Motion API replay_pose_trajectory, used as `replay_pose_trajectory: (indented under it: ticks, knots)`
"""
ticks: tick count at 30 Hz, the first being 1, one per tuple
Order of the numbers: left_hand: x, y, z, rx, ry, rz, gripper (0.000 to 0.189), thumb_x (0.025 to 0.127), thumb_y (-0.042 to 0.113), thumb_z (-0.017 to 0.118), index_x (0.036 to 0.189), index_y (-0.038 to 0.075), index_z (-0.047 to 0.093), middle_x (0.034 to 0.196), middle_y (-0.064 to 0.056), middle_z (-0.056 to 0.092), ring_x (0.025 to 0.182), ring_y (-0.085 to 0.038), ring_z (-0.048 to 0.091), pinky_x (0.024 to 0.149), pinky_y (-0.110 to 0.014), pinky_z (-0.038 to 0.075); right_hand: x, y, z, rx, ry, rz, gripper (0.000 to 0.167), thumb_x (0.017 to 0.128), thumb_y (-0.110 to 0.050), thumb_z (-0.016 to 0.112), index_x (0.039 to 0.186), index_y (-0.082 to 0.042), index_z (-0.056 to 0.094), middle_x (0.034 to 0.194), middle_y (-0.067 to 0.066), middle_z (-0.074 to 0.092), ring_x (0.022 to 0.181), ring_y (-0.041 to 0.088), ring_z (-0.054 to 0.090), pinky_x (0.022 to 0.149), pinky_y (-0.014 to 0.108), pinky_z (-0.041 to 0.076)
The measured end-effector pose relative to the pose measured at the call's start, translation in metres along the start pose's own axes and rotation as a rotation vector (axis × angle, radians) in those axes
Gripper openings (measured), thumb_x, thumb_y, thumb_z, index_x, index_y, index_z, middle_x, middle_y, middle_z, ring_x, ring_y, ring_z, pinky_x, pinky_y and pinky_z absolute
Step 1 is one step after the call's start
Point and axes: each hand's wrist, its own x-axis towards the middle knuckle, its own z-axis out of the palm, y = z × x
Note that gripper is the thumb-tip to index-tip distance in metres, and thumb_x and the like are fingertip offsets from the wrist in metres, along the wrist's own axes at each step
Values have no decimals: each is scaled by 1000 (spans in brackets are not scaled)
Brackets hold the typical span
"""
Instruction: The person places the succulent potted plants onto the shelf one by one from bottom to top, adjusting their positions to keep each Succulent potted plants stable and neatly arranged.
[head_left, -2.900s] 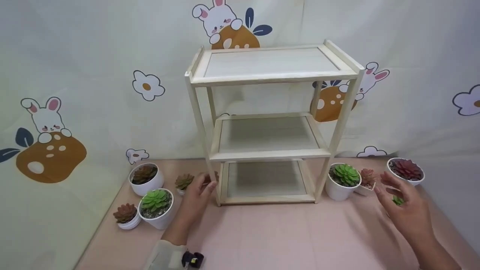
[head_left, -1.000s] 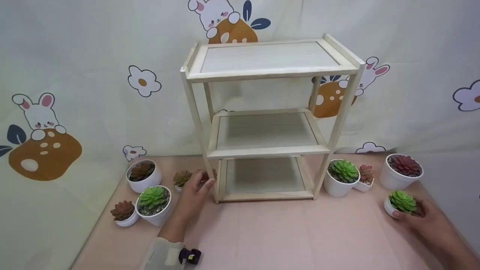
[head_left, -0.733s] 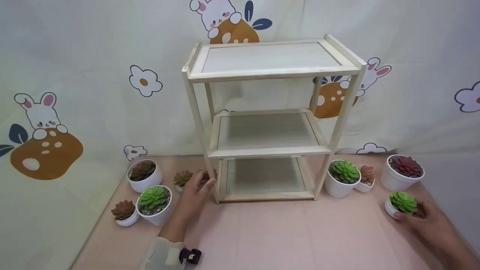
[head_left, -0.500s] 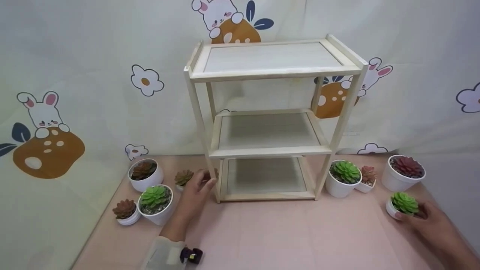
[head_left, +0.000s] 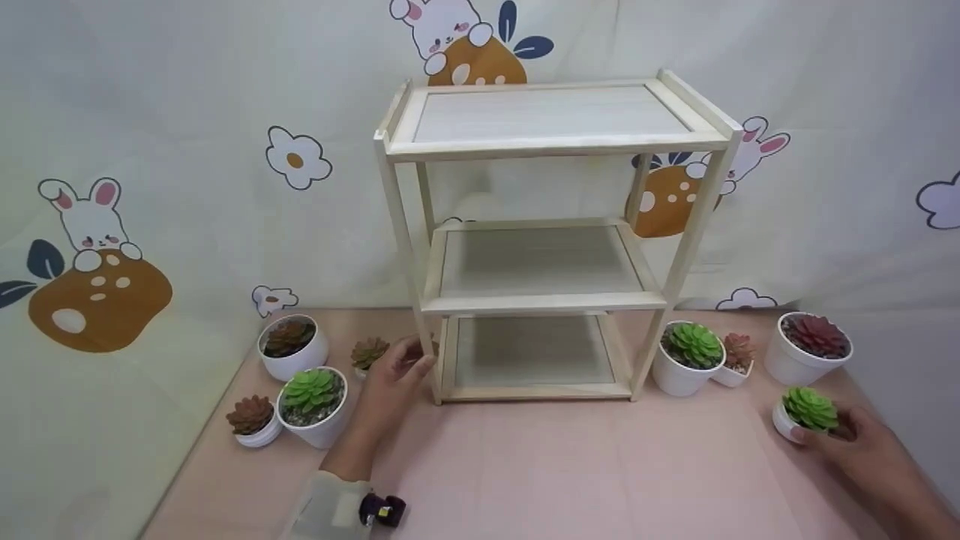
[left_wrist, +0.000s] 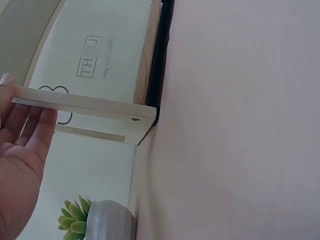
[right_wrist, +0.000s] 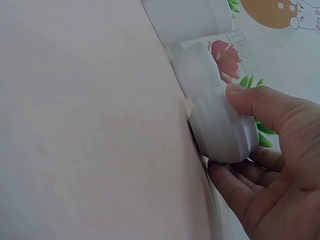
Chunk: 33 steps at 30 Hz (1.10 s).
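Note:
A three-tier wooden shelf stands on the pink tabletop. My left hand grips its front left leg low down, with the thumb on one side and the fingers on the other in the left wrist view. At the right, my right hand holds a small potted green succulent. Thumb and fingers are round its white pot in the right wrist view. The pot is upright at the tabletop; whether its base touches cannot be told. Part of the plant is hidden behind the hand in that view.
Right of the shelf are a green succulent, a pink one and a dark red one. Left of it stand more potted succulents, one green and several brown. A patterned cloth backdrop closes the rear.
My right hand has come down from the air near the pink succulent and taken hold of the small green one. My left hand has kept its grip on the shelf leg.

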Motion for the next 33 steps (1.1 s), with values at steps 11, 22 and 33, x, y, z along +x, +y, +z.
replay_pose_trajectory:
  ticks: [11, 22, 33]
  knots:
    - [-5, 1, 0, -20, -13, 12, 42, 105, 27, 63, 142, 6, 59, 134, -12, 65, 132, -28, 59, 118, -48, 46, -8, -6, -1, -35, 4, -44, 108, 91, -59, 74, 154, 13, 25, 156, 39, 32, 141, 52, 34, 107, 53, 47]
    - [-4, -1, -2, -11, -12, -21, 43, 105, 28, 63, 144, 8, 58, 134, -10, 66, 132, -27, 59, 118, -47, 47, -23, -25, 6, -92, 56, -217, 87, 92, -41, 80, 147, 13, 40, 144, 38, 50, 111, 10, 61, 79, 9, 43]
    - [-6, 1, 0, 12, -13, 26, 41, 106, 31, 61, 140, 9, 60, 132, -8, 64, 130, -26, 59, 117, -49, 47, -43, -52, 15, -46, 46, -277, 79, 92, -33, 82, 145, 11, 43, 144, 36, 53, 91, -24, 46, 78, 4, 46]
